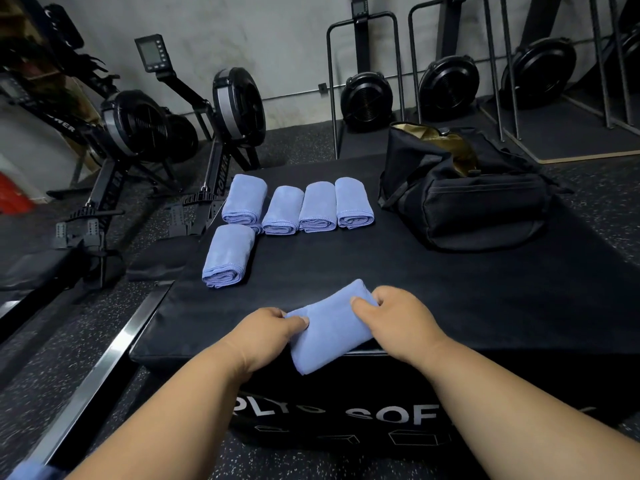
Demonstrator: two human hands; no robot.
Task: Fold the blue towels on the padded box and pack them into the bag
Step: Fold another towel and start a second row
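Now: towel [329, 334] between hands at near edge of box [450, 289], overhanging slightly. Left hand [266, 332] pinching left end, right hand [398, 315] gripping right end. Soft, light, floppy; likely best gripped across folds. 5 folded towels [282, 211] ahead-left; bag [460, 192] ahead-right, open.

Gym — rowing machines [145, 133], speckled rubber floor [311, 459]; plyo box [346, 271]

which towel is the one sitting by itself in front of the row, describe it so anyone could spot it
Find the black padded box. Four folded blue towels form a row at its far side. The lone towel lies below the row's left end, closer to the person, by the box's left edge.
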